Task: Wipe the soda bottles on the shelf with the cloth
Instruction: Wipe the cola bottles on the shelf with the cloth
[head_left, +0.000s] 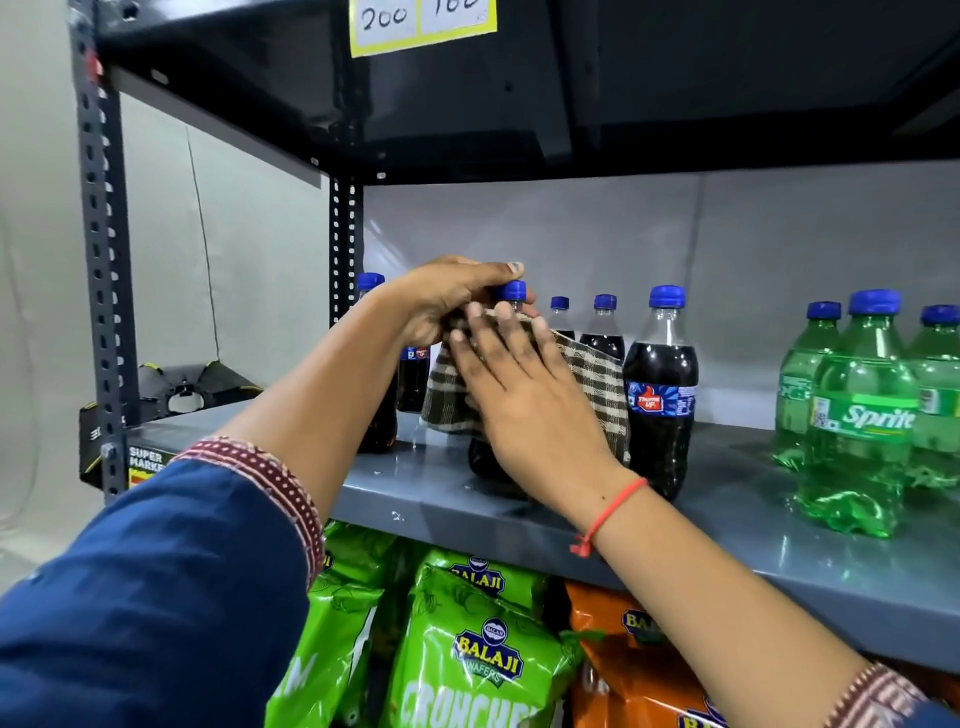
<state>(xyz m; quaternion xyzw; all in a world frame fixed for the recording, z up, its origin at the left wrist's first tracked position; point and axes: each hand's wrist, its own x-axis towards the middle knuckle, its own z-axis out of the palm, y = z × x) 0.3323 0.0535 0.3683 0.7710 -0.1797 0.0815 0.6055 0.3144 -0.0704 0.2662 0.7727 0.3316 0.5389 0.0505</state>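
A dark cola bottle (511, 293) with a blue cap stands at the front of the grey shelf (727, 540). My left hand (447, 293) grips its neck just under the cap. My right hand (519, 384) presses a brown-and-cream checked cloth (592, 374) flat against the bottle's body, which is mostly hidden by cloth and hand. Several more dark cola bottles stand around it, one at the right (661, 395) and others behind (602, 327). Green Sprite bottles (857, 415) stand further right.
The black upper shelf (571, 93) hangs low overhead with a yellow price tag (421, 23). A perforated steel post (101, 270) runs down the left. Green and orange snack bags (467, 660) fill the level below. A black item (192, 387) sits at the shelf's left end.
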